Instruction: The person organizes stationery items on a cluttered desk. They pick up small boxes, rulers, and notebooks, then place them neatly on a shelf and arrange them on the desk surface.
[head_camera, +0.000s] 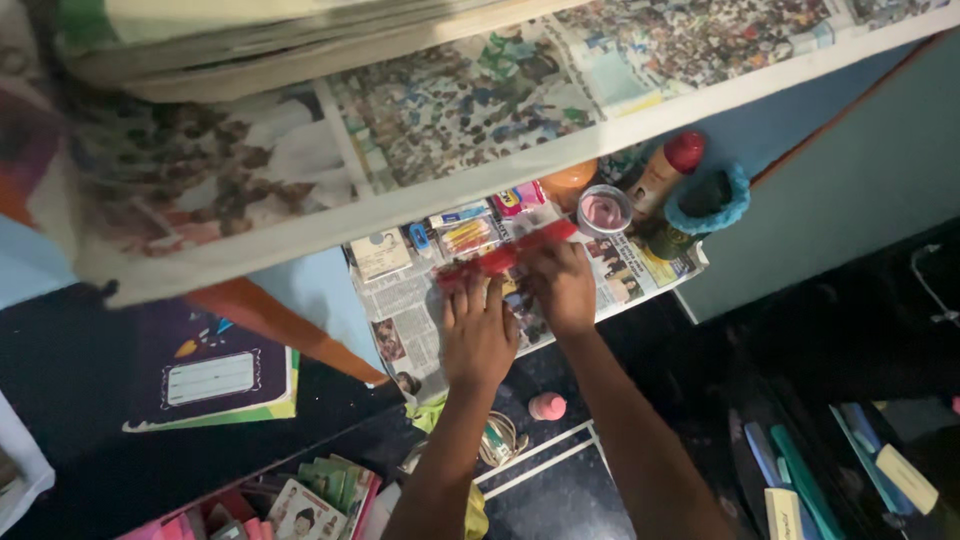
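Looking down from the head cam, nearest is a dark floor with a small pink egg-shaped thing between the forearms. Further up, both hands sit on a newspaper-lined shelf: left hand lies flat, fingers spread, pressing one end of a long red packet, and right hand is curled over its other end. Just beyond are a small pink-lidded tub and a red-capped bottle.

On the lower shelf, the long packet lies under both hands, the left hand left of the right hand. Behind the packet stands a small tub, a bottle to its right. A notebook lies well left of the packet, below the shelf.
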